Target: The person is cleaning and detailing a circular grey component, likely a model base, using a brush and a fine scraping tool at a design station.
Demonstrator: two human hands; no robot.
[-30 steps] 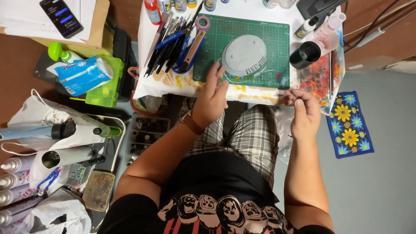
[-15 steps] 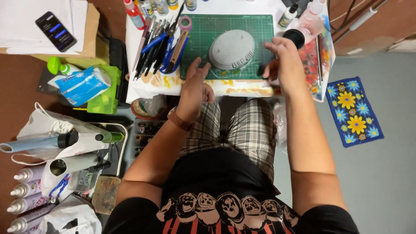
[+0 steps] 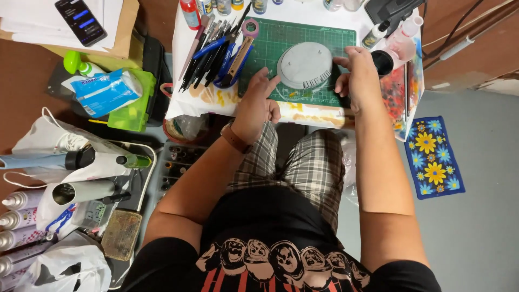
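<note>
A grey round ribbed disc [image 3: 304,64] lies on a green cutting mat [image 3: 281,39] on the small white table [image 3: 194,100]. My left hand [image 3: 257,105] rests on the mat's near edge, its fingers apart and the index fingertip touching the disc's left rim. A brown watch strap is on that wrist. My right hand [image 3: 358,75] is at the disc's right side, with finger and thumb closed on its rim. I sit at the table with my knees under it.
Pens, brushes and a knife [image 3: 213,51] lie left of the mat with a tape roll [image 3: 250,26]. Paint bottles line the far edge, beside a black cup [image 3: 381,60]. On the left are a phone [image 3: 81,20], a green box [image 3: 130,103] and spray cans [image 3: 21,221]. A flowered mat [image 3: 432,157] lies on the floor at right.
My right hand has come up from below the table edge onto the mat and reached the disc's right rim. My left hand has stayed by the disc's left side.
</note>
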